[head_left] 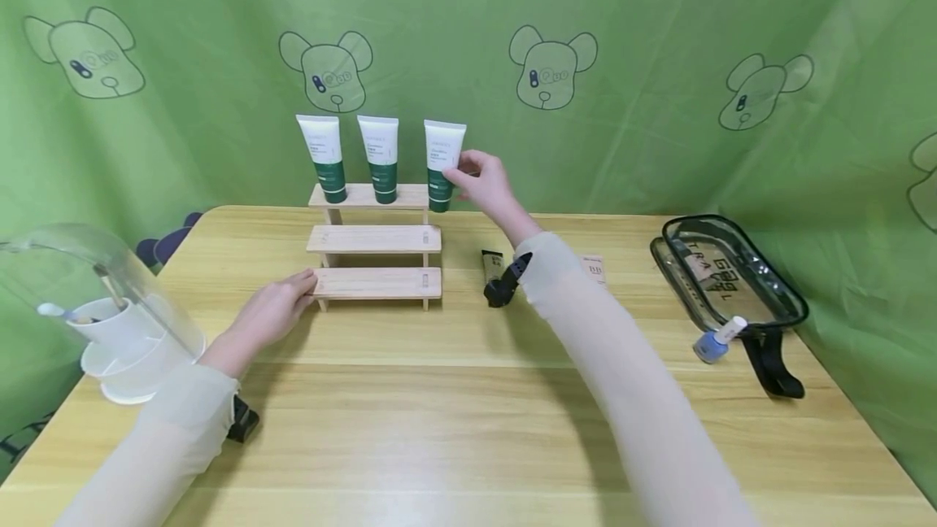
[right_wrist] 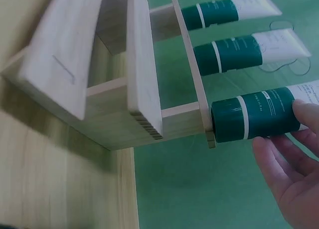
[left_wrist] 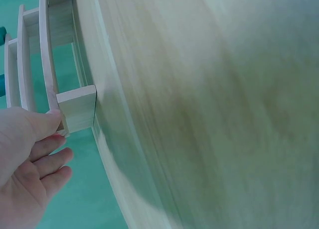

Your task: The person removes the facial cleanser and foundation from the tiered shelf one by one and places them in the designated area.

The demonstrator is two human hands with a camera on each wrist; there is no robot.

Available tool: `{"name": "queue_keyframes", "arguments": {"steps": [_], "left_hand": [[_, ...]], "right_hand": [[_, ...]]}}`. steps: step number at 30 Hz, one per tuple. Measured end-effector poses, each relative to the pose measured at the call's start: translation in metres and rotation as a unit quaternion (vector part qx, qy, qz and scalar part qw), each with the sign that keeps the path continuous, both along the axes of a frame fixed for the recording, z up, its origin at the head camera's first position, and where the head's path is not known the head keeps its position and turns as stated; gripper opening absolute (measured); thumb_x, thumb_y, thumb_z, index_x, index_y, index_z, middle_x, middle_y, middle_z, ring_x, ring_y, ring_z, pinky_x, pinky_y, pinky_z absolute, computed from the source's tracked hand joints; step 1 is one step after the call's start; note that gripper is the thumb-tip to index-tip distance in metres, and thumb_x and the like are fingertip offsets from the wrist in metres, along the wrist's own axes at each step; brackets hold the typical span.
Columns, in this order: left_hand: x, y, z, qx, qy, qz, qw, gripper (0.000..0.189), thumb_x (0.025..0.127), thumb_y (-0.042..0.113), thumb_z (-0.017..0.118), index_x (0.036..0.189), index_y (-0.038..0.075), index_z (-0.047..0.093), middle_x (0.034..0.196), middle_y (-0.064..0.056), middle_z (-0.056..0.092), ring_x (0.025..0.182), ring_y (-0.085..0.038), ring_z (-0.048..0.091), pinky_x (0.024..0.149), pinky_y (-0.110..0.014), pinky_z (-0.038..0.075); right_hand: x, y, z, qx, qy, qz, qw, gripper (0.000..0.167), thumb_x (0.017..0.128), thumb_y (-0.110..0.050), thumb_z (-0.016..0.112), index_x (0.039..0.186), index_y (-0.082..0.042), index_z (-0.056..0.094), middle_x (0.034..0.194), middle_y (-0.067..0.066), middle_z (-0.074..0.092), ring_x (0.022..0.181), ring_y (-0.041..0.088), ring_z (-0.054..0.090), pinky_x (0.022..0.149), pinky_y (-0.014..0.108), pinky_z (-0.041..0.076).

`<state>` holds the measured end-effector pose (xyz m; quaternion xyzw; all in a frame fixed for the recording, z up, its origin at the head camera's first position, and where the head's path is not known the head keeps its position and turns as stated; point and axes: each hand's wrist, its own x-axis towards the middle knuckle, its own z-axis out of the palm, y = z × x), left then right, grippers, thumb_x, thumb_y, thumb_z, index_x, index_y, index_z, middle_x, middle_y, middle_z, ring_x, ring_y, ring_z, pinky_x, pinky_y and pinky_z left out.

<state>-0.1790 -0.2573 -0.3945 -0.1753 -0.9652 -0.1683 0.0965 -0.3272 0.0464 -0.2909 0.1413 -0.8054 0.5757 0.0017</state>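
Note:
A small three-step wooden shelf [head_left: 375, 283] stands on the table. On its top step, two white and green squeeze tubes [head_left: 320, 139] [head_left: 378, 141] stand upright on their caps. My right hand [head_left: 485, 181] holds a third matching tube [right_wrist: 254, 112] between thumb and fingers, its cap right at the top step's right end. At the left end of the lowest step, my left hand [head_left: 274, 307] pinches the board; in the left wrist view its thumb [left_wrist: 47, 122] lies against the board's edge.
A black-and-gold tube [head_left: 493, 265] and a pink card [head_left: 593, 268] lie near my right forearm. At right are a clear black-edged travel pouch [head_left: 739, 279] and a blue nail polish bottle [head_left: 710, 346]. A white organizer [head_left: 132, 356] with a clear cover and brushes stands at left.

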Motion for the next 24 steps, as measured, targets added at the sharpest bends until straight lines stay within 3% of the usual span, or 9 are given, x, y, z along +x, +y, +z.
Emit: {"name": "queue_keyframes", "arguments": {"steps": [9, 16, 24], "left_hand": [[0.003, 0.002, 0.003, 0.001, 0.003, -0.002, 1.0, 0.032, 0.089, -0.001, 0.056, 0.12, -0.01, 0.055, 0.125, -0.028, 0.048, 0.111, -0.045, 0.048, 0.093, -0.054, 0.04], [0.003, 0.001, 0.003, 0.0, -0.002, -0.001, 1.0, 0.031, 0.089, -0.002, 0.056, 0.119, -0.01, 0.055, 0.126, -0.029, 0.048, 0.111, -0.045, 0.047, 0.093, -0.055, 0.04], [0.002, 0.002, 0.004, -0.001, 0.001, -0.001, 1.0, 0.029, 0.089, -0.001, 0.056, 0.117, -0.008, 0.057, 0.125, -0.029, 0.048, 0.11, -0.046, 0.048, 0.091, -0.056, 0.041]], "right_hand": [[0.029, 0.034, -0.014, -0.009, -0.017, 0.021, 0.9996, 0.033, 0.088, -0.013, 0.063, 0.116, 0.004, 0.055, 0.105, 0.016, 0.06, 0.089, 0.026, 0.06, 0.073, 0.037, 0.056], [0.054, 0.057, -0.033, 0.034, -0.045, 0.036, 0.9978, 0.032, 0.088, -0.014, 0.063, 0.112, 0.005, 0.057, 0.098, 0.017, 0.062, 0.088, 0.033, 0.061, 0.07, 0.036, 0.056], [0.085, 0.079, -0.059, 0.062, -0.069, 0.06, 0.9939, 0.029, 0.089, -0.012, 0.062, 0.108, 0.009, 0.057, 0.089, 0.018, 0.062, 0.085, 0.04, 0.06, 0.073, 0.046, 0.055]]}}
